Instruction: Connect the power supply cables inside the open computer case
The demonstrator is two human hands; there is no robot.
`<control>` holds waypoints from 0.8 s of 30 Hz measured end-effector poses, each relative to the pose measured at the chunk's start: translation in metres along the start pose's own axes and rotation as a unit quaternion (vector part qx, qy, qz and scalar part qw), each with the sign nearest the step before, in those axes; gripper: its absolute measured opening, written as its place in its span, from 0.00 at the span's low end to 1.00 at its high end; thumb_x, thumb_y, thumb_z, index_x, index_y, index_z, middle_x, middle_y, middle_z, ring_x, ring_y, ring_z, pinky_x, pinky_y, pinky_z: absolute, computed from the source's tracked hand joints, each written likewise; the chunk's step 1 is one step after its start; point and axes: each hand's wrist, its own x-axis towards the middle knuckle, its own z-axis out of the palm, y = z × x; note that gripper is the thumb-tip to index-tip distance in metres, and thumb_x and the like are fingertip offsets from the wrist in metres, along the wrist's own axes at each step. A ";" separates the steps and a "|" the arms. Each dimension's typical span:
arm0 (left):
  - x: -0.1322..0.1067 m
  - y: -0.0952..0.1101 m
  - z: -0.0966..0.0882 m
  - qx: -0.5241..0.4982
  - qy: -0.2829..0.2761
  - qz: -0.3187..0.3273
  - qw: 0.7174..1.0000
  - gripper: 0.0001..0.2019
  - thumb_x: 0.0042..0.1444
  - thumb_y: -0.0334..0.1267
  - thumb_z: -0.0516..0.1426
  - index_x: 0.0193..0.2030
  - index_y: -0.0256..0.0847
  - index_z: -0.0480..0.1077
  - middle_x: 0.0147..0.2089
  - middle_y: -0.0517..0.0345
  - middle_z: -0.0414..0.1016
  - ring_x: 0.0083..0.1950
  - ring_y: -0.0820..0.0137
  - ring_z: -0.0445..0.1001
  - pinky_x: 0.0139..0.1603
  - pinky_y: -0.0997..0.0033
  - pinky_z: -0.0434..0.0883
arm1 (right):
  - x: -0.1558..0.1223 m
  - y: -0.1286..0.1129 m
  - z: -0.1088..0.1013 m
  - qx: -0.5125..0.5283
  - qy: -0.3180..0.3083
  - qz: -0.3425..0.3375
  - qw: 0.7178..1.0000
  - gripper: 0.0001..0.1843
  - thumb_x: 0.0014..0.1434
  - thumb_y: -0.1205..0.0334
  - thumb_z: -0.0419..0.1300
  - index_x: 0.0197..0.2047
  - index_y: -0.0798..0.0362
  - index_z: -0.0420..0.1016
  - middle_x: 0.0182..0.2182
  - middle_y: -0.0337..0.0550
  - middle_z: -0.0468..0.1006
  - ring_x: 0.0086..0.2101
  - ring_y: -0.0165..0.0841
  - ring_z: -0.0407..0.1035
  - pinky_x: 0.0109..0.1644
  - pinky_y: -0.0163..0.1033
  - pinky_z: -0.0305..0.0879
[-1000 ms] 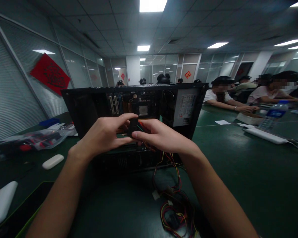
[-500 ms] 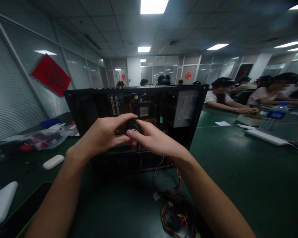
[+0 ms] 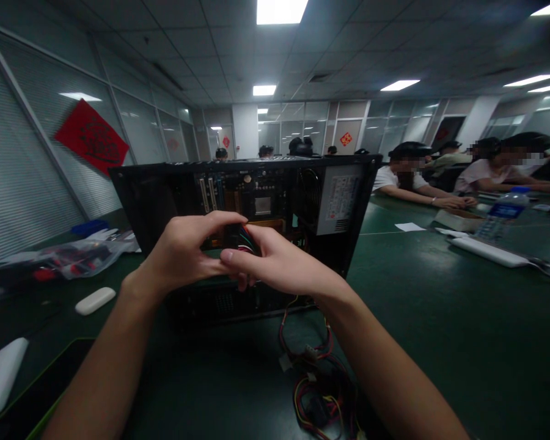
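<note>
In front of me an open black computer case (image 3: pixel 142 195) stands on the green table, its motherboard (image 3: pixel 268 189) and silver power supply (image 3: pixel 341 201) showing. Both my hands meet before the case around a bundle of thin coloured wires (image 3: pixel 244 239). My left hand (image 3: pixel 190 247) grips it from the left, thumb and fingers curled about it. From the right, my right hand (image 3: pixel 272 256) pinches the same wires with its thumb in front. The bundle's far end is hidden behind my fingers. Below the case, power supply cables (image 3: pixel 321 385) with white plugs lie on the table.
On the left are a plastic bag (image 3: pixel 68 260) of parts, a white oval case (image 3: pixel 95 301) and a white device (image 3: pixel 2 379). To the right stand a water bottle (image 3: pixel 508 211), a small box (image 3: pixel 458 220) and a white power strip (image 3: pixel 490 252). Co-workers sit beyond.
My hands have shifted slightly left and turned, and more of the coloured wires shows between them. The whole view has drifted a little; the case stands as before.
</note>
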 end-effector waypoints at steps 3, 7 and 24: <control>0.001 0.002 0.001 -0.008 0.011 -0.004 1.000 0.26 0.55 0.55 0.65 0.55 0.42 0.71 0.48 0.51 0.82 0.42 0.65 0.82 0.45 0.69 0.78 | -0.001 -0.001 -0.001 0.013 -0.009 0.007 1.000 0.18 0.62 0.50 0.64 0.46 0.55 0.70 0.28 0.36 0.75 0.28 0.29 0.71 0.31 0.33 0.68; 0.004 0.005 0.003 -0.022 0.004 -0.021 1.000 0.31 0.51 0.61 0.66 0.55 0.42 0.71 0.48 0.50 0.82 0.44 0.63 0.82 0.46 0.67 0.79 | -0.002 -0.002 -0.004 0.030 -0.013 0.007 0.999 0.20 0.63 0.47 0.63 0.46 0.56 0.71 0.28 0.36 0.74 0.27 0.28 0.71 0.31 0.33 0.69; 0.004 0.016 -0.011 -0.051 0.010 0.012 0.999 0.22 0.56 0.47 0.64 0.58 0.50 0.72 0.49 0.52 0.82 0.46 0.61 0.82 0.47 0.62 0.81 | -0.011 -0.009 -0.015 0.035 -0.087 0.010 0.996 0.22 0.61 0.47 0.66 0.49 0.55 0.70 0.33 0.37 0.75 0.30 0.28 0.72 0.33 0.33 0.72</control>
